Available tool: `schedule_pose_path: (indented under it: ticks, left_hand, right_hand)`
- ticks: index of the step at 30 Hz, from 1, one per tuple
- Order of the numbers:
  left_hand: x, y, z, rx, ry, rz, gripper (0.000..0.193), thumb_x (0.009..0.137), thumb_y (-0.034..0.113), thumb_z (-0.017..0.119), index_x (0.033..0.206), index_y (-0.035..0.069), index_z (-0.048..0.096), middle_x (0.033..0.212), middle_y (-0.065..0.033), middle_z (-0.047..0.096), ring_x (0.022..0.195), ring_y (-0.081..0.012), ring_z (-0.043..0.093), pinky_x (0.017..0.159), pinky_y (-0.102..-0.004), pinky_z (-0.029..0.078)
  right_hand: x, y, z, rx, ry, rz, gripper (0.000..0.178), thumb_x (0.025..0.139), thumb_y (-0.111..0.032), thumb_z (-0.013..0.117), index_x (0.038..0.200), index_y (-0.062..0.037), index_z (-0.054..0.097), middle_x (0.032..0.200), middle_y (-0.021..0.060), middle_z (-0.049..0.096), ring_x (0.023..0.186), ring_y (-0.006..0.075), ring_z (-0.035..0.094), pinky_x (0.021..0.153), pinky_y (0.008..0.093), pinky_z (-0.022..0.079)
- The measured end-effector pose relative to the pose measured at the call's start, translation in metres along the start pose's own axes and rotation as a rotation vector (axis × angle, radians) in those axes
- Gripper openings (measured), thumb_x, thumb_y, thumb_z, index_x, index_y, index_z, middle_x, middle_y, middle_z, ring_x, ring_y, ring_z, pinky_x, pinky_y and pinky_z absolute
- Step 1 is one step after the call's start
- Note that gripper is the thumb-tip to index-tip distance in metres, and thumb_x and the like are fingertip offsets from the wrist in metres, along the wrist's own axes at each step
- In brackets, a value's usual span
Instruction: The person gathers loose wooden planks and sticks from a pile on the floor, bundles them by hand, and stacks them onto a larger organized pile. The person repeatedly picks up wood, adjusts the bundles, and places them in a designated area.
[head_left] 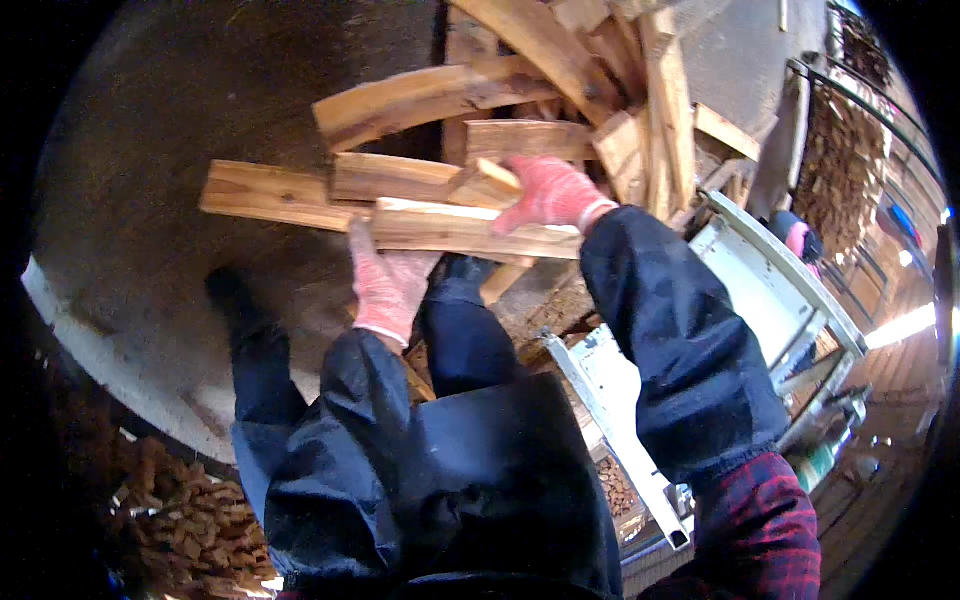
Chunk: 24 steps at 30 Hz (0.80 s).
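Both my hands wear pinkish-red knit gloves and grip one pale split wooden plank (450,234), held roughly level in front of my legs. My left hand (392,285) has the plank's left end, with the thumb up along its edge and the other fingers partly hidden. Toward the right end, my right hand (553,193) reaches over from above with its thumb on the plank. A short wooden piece (487,183) lies by the right hand's fingertips. Just beyond are another plank (265,193) sticking out left and a darker-faced board (390,178).
A loose heap of split timber (660,110) spreads ahead and to the right. A white metal frame (780,270) stands by my right arm. Stacked wood (845,160) rises at far right, and wood pieces (190,510) lie at lower left beyond a pale curved edge (120,365).
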<state>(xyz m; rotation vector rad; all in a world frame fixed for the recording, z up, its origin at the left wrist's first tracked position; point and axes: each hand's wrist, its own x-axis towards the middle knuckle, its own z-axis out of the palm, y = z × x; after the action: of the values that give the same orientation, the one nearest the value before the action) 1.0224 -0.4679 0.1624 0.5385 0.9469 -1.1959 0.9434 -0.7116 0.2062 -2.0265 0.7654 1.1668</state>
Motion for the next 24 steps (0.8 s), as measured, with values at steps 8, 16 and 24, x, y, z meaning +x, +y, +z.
schedule_pose_path:
  ticks: [8, 16, 24]
  left_hand:
    - [0.008, 0.037, 0.022, 0.622, -0.056, 0.205, 0.079, 0.081, 0.039, 0.071, 0.144, 0.014, 0.031, 0.138, -0.0076, 0.042, 0.123, -0.025, 0.044, 0.102, -0.046, 0.038]
    - [0.007, -0.01, 0.036, 0.954, 0.195, 0.161, 0.077, 0.079, 0.02, 0.075, 0.14, -0.002, 0.034, 0.136, -0.0157, 0.044, 0.123, -0.0264, 0.045, 0.102, -0.037, 0.039]
    - [-0.021, -0.084, 0.102, 0.811, -0.087, 0.169, 0.074, 0.074, 0.014, 0.079, 0.137, 0.004, 0.042, 0.135, -0.016, 0.048, 0.125, -0.0277, 0.046, 0.108, -0.0399, 0.036]
  right_hand:
    - [0.004, -0.029, 0.038, 0.194, 0.024, -0.027, 0.097, 0.057, -0.057, 0.08, 0.124, 0.0061, 0.049, 0.12, 0.0275, 0.056, 0.113, 0.0397, 0.054, 0.096, 0.0414, 0.044]
    - [-0.063, 0.014, 0.018, 0.412, 0.54, -0.007, 0.084, 0.071, -0.044, 0.077, 0.136, -0.0024, 0.043, 0.128, 0.02, 0.056, 0.122, 0.0338, 0.051, 0.104, 0.039, 0.039]
    - [-0.075, 0.222, -0.087, 0.739, 0.861, 0.376, 0.064, 0.087, -0.051, 0.061, 0.128, -0.0027, 0.056, 0.124, 0.0151, 0.061, 0.121, 0.0242, 0.052, 0.103, 0.0298, 0.036]
